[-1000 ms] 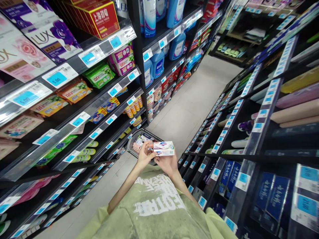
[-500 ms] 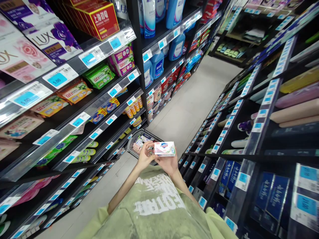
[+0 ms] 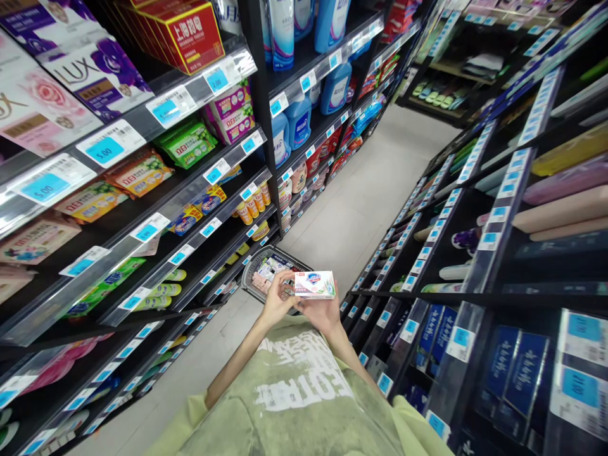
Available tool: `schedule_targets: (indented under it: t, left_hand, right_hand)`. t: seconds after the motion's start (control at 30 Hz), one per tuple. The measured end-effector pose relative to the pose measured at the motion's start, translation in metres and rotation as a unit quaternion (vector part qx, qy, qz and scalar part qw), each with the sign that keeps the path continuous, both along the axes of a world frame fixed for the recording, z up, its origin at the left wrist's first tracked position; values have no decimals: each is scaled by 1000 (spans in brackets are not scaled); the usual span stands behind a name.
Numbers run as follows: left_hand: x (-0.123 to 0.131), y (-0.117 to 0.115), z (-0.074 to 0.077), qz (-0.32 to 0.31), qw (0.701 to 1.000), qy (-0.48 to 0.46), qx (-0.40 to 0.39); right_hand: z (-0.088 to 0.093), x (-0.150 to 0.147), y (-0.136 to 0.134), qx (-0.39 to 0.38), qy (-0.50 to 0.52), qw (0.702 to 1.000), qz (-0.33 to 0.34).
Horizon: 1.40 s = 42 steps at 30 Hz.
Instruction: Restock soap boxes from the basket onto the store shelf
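I hold a small white soap box (image 3: 314, 284) with a blue logo in front of my chest. My right hand (image 3: 323, 310) grips it from below and behind. My left hand (image 3: 277, 298) pinches its left end with the fingertips. Just beyond the box, on the aisle floor, stands a grey shopping basket (image 3: 251, 268) with several packaged goods inside.
Black store shelves line both sides of a narrow aisle. The left shelves (image 3: 142, 209) carry soap boxes, sachets and blue detergent bottles (image 3: 299, 120). The right shelves (image 3: 479, 228) hold rolled mats and blue packets. A pale floor (image 3: 370, 202) runs ahead.
The soap box turned in my hands from edge-on to showing its front face. The hands stayed in the same place.
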<state>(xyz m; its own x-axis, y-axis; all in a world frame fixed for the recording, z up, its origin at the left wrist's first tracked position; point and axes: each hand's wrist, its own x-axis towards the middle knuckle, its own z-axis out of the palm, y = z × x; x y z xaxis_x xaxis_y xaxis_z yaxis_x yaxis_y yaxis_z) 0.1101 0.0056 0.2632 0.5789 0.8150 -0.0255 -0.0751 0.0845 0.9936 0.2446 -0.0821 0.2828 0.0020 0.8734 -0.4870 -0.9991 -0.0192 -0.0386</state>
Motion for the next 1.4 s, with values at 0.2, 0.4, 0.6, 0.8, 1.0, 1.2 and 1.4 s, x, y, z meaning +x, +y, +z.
schedule_targets:
  t: [0.2, 0.4, 0.6, 0.8, 1.0, 1.2, 1.4]
  left_hand:
    - [0, 0, 2, 1, 1000, -5, 1]
    - [1, 1, 1, -5, 1000, -7, -5]
    - [0, 1, -1, -12, 1000, -19, -8]
    - [0, 2, -1, -8, 999, -23, -22]
    - [1, 4, 2, -22, 998, -29, -48]
    - [2, -1, 0, -23, 998, -14, -50]
    - [9, -13, -1, -2, 997, -20, -78]
  right_hand:
    - [0, 1, 0, 11, 8, 1000, 8]
    - [1, 0, 1, 14, 10, 1000, -1]
    - [0, 0, 1, 3, 2, 1000, 5]
    - [-1, 0, 1, 16, -11, 1000, 6]
    - [0, -1, 0, 12, -34, 999, -3]
    - [-12, 0, 0, 12, -111, 992, -55]
    - [-24, -3, 0, 0, -198, 973, -116]
